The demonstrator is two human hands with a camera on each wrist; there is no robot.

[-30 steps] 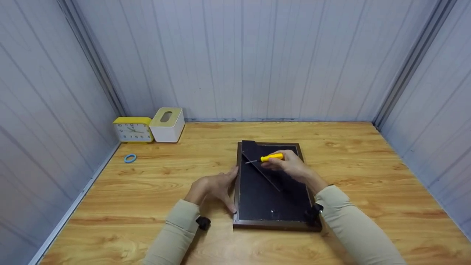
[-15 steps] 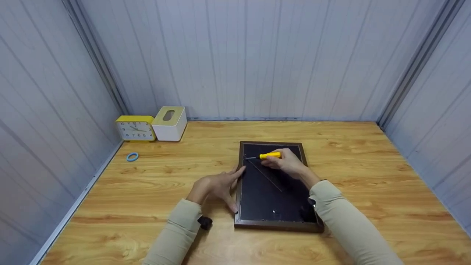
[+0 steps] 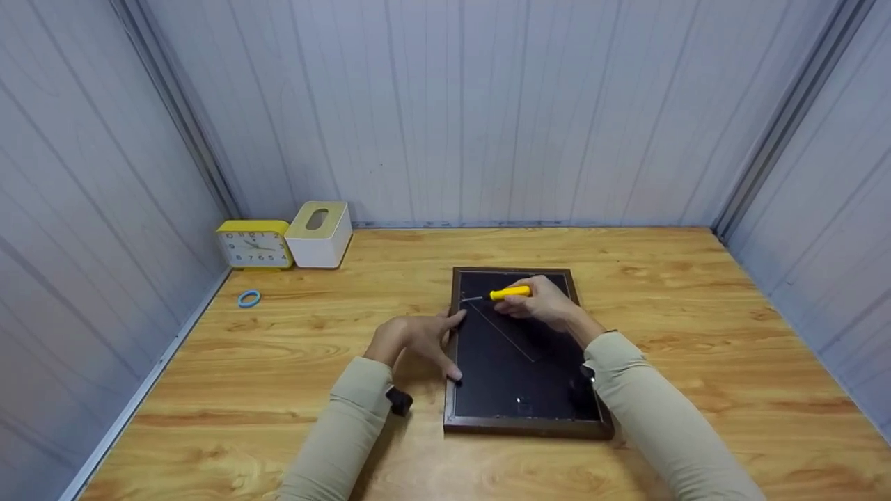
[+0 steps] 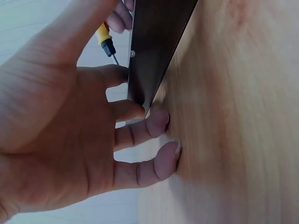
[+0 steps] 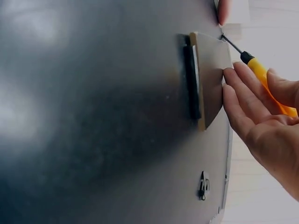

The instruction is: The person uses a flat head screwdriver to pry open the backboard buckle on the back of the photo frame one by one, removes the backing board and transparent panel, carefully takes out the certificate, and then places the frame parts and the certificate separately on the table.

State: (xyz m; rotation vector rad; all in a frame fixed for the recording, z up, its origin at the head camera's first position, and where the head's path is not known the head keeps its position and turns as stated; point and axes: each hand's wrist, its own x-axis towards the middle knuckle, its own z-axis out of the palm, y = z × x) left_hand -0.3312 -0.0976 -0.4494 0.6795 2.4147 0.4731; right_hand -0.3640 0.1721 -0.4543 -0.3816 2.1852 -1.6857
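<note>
Head view first: I've got the picture frame (image 3: pixel 527 426) lying back side up on the wooden table (image 3: pixel 334 313), and a yellow screwdriver (image 3: pixel 510 293) gripped in my right hand (image 3: pixel 550 305), tip down by the frame's left edge, towards the far corner. My left hand (image 3: pixel 426 339) spreads thumb and finger on that same edge, one fingertip just beside the tip. There's the danger: a slip leftwards could jab it.

Over to the left wrist: fingers loosely extended, apart, set against the frame's side; the lowest ones look to be on the table. Nothing wraps round the frame, so I'd say a hard shove could make it skid.

Right wrist now: thumb and fingers close round the handle, other fingertips seemingly touching the support flap (image 5: pixel 211 77). Lean there and it could bend. The tip's at the backing board's (image 5: pixel 117 154) edge; whether it's caught anything, I can't tell. Pry too steeply, and that board could gouge.
</note>
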